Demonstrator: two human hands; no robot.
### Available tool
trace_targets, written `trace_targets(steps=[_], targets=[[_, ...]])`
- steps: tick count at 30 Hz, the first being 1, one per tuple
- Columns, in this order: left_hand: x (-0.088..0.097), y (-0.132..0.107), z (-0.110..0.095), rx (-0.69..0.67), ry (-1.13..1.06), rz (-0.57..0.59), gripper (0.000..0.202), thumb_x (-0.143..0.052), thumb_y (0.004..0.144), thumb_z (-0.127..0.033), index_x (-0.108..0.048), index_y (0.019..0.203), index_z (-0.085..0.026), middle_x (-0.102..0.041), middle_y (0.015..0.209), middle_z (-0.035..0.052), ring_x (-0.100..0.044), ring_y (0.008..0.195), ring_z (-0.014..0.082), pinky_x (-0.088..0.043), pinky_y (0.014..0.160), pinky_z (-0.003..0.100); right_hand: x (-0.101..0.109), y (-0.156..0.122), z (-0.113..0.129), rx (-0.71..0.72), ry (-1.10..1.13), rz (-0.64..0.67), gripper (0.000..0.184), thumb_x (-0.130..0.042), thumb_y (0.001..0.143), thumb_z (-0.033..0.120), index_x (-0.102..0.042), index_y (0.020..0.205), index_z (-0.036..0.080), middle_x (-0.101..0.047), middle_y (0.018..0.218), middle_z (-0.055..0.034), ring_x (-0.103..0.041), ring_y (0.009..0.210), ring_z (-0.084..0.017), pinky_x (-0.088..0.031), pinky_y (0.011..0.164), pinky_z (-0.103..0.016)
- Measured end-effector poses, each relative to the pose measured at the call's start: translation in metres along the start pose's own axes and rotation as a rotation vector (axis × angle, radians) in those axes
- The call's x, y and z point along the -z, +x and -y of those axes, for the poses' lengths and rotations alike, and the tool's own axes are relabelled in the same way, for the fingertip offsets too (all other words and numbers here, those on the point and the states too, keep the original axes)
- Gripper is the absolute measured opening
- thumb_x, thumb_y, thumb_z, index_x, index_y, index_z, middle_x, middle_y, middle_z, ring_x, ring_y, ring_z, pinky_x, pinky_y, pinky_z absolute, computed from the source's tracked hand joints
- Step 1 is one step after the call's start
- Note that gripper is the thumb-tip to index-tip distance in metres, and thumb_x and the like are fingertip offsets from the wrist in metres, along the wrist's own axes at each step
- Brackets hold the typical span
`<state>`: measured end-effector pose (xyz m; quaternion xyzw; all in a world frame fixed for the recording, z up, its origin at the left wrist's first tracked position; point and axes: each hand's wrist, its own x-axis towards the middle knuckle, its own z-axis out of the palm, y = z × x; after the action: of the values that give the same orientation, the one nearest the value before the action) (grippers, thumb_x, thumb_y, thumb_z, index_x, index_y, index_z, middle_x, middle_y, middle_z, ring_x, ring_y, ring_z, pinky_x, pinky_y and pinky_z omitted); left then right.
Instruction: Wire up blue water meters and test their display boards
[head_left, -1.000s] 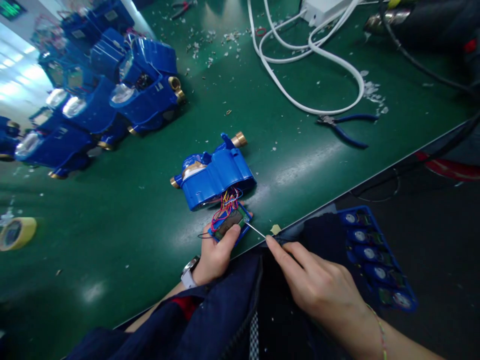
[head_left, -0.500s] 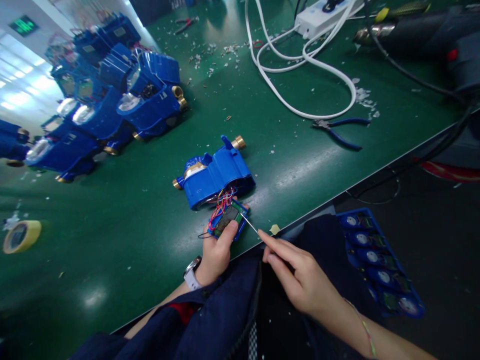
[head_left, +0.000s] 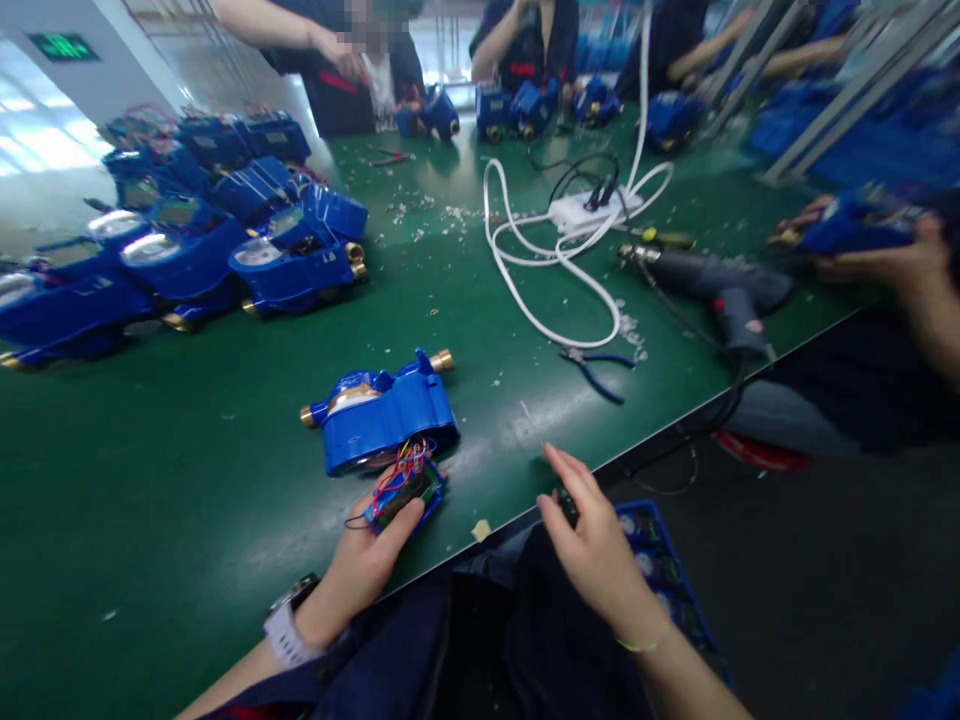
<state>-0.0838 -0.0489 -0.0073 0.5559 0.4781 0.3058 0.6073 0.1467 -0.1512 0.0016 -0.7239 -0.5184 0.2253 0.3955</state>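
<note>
A blue water meter (head_left: 382, 415) with brass ends lies on the green table (head_left: 187, 480) close to the near edge. Coloured wires run from it to a small blue circuit module (head_left: 405, 497). My left hand (head_left: 360, 570), with a watch on the wrist, is closed round that module, thumb on top. My right hand (head_left: 592, 540) hovers at the table edge, right of the module, with its fingers stretched out. I see nothing in it. Beneath it, on my lap, lies a blue tray (head_left: 664, 565) of small modules.
Several blue meters (head_left: 195, 250) are stacked at the left. Blue-handled pliers (head_left: 600, 370), a grey heat gun (head_left: 712, 285), a white cable (head_left: 540, 270) and a power strip (head_left: 592, 208) lie to the right. Other people work at the far end; a person's hand (head_left: 900, 265) holds a meter at the right.
My head has lifted, bringing the far end of the table and other workers into view. My right hand no longer pinches the thin wire at the module; its fingers have spread and drawn back.
</note>
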Motion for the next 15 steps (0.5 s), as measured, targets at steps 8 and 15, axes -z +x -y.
trace_targets(steps=[8,15], targets=[[-0.014,0.038,0.005,-0.104,0.107,-0.134,0.061,-0.071,0.071,-0.048,-0.063,0.124,-0.019,-0.061,0.134,0.0124,-0.052,0.129,0.0331,-0.033,0.115,0.049,-0.008,0.089,-0.050,0.384,-0.267,-0.132,0.045,-0.036,0.091,0.011,-0.057,0.130,0.015,-0.057,0.126,-0.0149,-0.058,0.115,-0.027,-0.053,0.094,-0.048],[-0.021,0.078,-0.005,-0.172,0.115,-0.289,0.059,-0.067,0.073,-0.039,-0.061,0.128,-0.018,-0.061,0.134,0.0116,-0.053,0.128,0.0318,-0.035,0.114,0.045,-0.033,0.138,-0.102,0.580,-0.203,-0.299,0.032,-0.047,0.095,0.030,-0.054,0.125,0.019,-0.060,0.122,-0.0160,-0.061,0.108,-0.034,-0.056,0.081,-0.053]])
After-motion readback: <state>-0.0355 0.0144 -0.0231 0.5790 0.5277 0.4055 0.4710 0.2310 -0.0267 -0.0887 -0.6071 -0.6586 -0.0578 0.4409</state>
